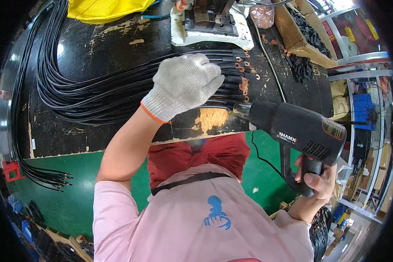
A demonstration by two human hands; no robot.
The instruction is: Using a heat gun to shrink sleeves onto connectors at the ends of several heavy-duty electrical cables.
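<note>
A bundle of long black cables (96,94) lies across the dark table, their ends with black sleeves and copper ring terminals (243,85) pointing right. My left hand (183,81), in a white knit glove with an orange cuff, is closed over the cables just short of those ends; its fingertips are partly hidden. In my bare right hand (319,181) is a black heat gun (299,126), gripped by its handle. The gun's metal nozzle (241,109) points left, close to the sleeved ends of the nearest cables.
A machine on a white base (212,32) stands at the table's far side, beside a yellow bag (109,9). At far right a cardboard box (308,32) holds black sleeves, with a loose pile (300,67) before it. The cables' other ends (52,178) hang off the left edge.
</note>
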